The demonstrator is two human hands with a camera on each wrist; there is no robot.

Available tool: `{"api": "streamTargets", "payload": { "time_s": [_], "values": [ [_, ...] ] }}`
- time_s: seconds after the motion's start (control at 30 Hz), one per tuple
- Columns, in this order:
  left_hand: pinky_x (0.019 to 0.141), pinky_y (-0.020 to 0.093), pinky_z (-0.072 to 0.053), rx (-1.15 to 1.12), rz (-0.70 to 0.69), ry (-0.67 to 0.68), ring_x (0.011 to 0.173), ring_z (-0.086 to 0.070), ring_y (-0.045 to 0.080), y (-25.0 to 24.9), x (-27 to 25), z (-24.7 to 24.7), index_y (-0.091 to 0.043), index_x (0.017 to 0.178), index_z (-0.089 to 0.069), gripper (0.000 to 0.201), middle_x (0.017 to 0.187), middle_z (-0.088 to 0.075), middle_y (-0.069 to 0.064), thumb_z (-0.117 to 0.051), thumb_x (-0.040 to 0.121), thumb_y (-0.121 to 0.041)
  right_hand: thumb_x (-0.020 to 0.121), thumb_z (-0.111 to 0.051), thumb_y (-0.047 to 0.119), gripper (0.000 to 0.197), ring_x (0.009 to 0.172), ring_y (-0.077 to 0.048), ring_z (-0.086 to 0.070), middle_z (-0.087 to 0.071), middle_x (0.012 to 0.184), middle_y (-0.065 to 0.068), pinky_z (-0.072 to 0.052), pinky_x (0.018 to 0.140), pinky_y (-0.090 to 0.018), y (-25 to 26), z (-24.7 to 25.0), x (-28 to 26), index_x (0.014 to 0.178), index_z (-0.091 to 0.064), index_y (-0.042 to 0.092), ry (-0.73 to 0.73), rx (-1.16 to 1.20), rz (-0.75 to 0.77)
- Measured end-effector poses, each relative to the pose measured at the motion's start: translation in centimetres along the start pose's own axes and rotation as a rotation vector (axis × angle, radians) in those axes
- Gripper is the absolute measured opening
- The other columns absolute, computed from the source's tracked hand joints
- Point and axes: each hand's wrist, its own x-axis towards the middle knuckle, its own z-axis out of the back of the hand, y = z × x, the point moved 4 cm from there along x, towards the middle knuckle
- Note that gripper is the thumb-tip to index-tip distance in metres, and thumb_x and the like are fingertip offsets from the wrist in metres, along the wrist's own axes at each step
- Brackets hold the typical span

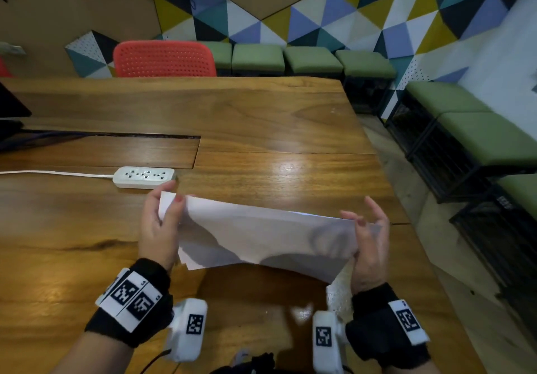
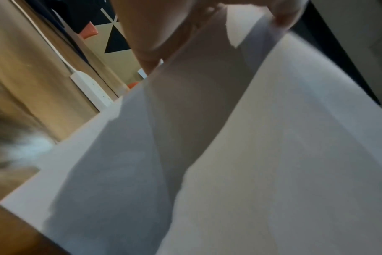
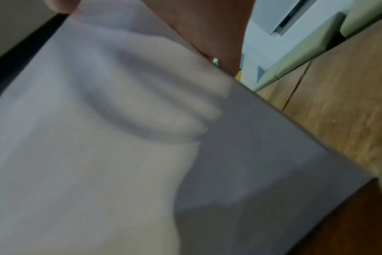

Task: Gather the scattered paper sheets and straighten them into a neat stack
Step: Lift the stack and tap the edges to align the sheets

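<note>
A bundle of white paper sheets is held up above the wooden table, its edges not quite aligned at the lower left corner. My left hand grips the left end, thumb on the near face and fingers behind. My right hand holds the right end, thumb in front, with some fingers raised and spread. In the left wrist view the sheets fill most of the frame, with the thumb above them. The right wrist view shows the sheets bowed, finger shadows showing through.
A white power strip with its cord lies just beyond my left hand. A red chair stands at the table's far side. Green-cushioned stools line the far wall and the right. The table's right edge is near my right hand.
</note>
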Motion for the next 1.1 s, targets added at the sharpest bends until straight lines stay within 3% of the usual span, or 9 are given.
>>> {"api": "streamTargets", "payload": {
  "time_s": [0.1,0.2,0.33,0.47,0.53,0.63,0.83,0.97,1.1],
  "values": [
    [0.090,0.040,-0.044,-0.044,-0.019,-0.041,0.111,-0.054,0.028,-0.6,-0.1,-0.5,-0.024,0.122,-0.050,0.087,0.111,-0.063,0.007,-0.046,0.057,-0.081,0.068,-0.050,0.052,0.040,0.096,0.015,-0.052,-0.061,0.107,0.010,-0.040,0.091,-0.026,0.1,-0.3,0.5,0.102,-0.056,0.032,-0.104,-0.019,0.001],
    [0.094,0.038,-0.036,-0.043,-0.042,-0.090,0.106,-0.047,0.016,-1.1,-0.2,-0.8,-0.016,0.122,-0.052,0.078,0.110,-0.052,-0.006,-0.044,0.065,-0.069,0.069,-0.052,0.042,0.040,0.081,0.019,-0.052,-0.056,0.095,0.018,-0.038,0.078,-0.021,0.0,-0.4,0.5,0.104,-0.060,0.023,-0.145,-0.017,-0.035],
    [0.086,0.034,-0.036,-0.066,0.021,-0.159,0.095,-0.049,0.018,0.3,0.5,-0.2,-0.016,0.114,-0.053,0.031,0.092,-0.052,-0.007,-0.054,0.087,-0.031,0.071,-0.049,0.032,0.046,0.063,0.006,-0.049,-0.049,0.076,0.012,-0.035,0.064,-0.019,-0.2,-0.2,0.7,0.111,-0.059,0.010,-0.179,-0.021,-0.050],
    [0.088,0.036,-0.036,-0.088,0.020,-0.182,0.102,-0.046,0.020,0.6,0.6,-0.1,-0.012,0.114,-0.057,0.061,0.104,-0.053,0.002,-0.053,0.073,-0.056,0.079,-0.050,0.036,0.030,0.080,0.018,-0.050,-0.055,0.094,0.019,-0.035,0.070,-0.012,-0.4,-0.4,0.9,0.103,-0.058,0.020,-0.177,0.008,-0.068],
    [0.079,0.032,-0.037,-0.062,0.054,-0.211,0.096,-0.046,0.019,0.9,0.9,0.0,-0.013,0.106,-0.059,0.042,0.098,-0.053,0.001,-0.056,0.083,-0.047,0.087,-0.053,0.025,0.006,0.069,0.019,-0.052,-0.056,0.086,0.015,-0.038,0.066,-0.009,-0.5,-0.4,1.0,0.091,-0.059,0.025,-0.176,0.015,-0.081],
    [0.064,0.027,-0.036,-0.040,0.118,-0.240,0.090,-0.046,0.020,1.4,1.4,0.0,-0.023,0.082,-0.059,0.010,0.085,-0.053,-0.003,-0.060,0.085,-0.033,0.089,-0.051,0.012,0.012,0.063,0.020,-0.053,-0.058,0.085,0.011,-0.040,0.058,0.000,-0.6,-0.3,1.1,0.088,-0.060,0.021,-0.182,-0.005,-0.064],
    [0.064,0.028,-0.035,-0.039,0.124,-0.237,0.086,-0.046,0.019,1.9,1.5,0.0,-0.020,0.086,-0.060,0.012,0.081,-0.052,-0.002,-0.058,0.086,-0.033,0.073,-0.052,0.030,0.016,0.066,0.020,-0.054,-0.059,0.084,0.014,-0.041,0.062,-0.008,-0.1,-0.6,1.0,0.084,-0.060,0.022,-0.178,0.005,-0.086],
    [0.064,0.027,-0.034,-0.026,0.116,-0.236,0.082,-0.044,0.015,1.6,1.5,-0.2,-0.018,0.089,-0.061,0.013,0.081,-0.052,-0.004,-0.057,0.086,-0.031,0.086,-0.055,0.022,0.006,0.065,0.008,-0.055,-0.057,0.077,0.012,-0.042,0.060,-0.014,0.1,-0.6,0.8,0.090,-0.059,0.018,-0.181,-0.013,-0.086],
    [0.064,0.029,-0.037,-0.019,0.132,-0.222,0.086,-0.046,0.019,1.4,1.4,-0.4,-0.028,0.080,-0.059,0.006,0.082,-0.054,-0.003,-0.058,0.086,-0.030,0.088,-0.056,0.018,0.005,0.066,0.015,-0.055,-0.058,0.081,0.012,-0.042,0.061,-0.012,0.1,-0.6,0.8,0.088,-0.059,0.021,-0.154,-0.049,-0.089]
  ]
}}
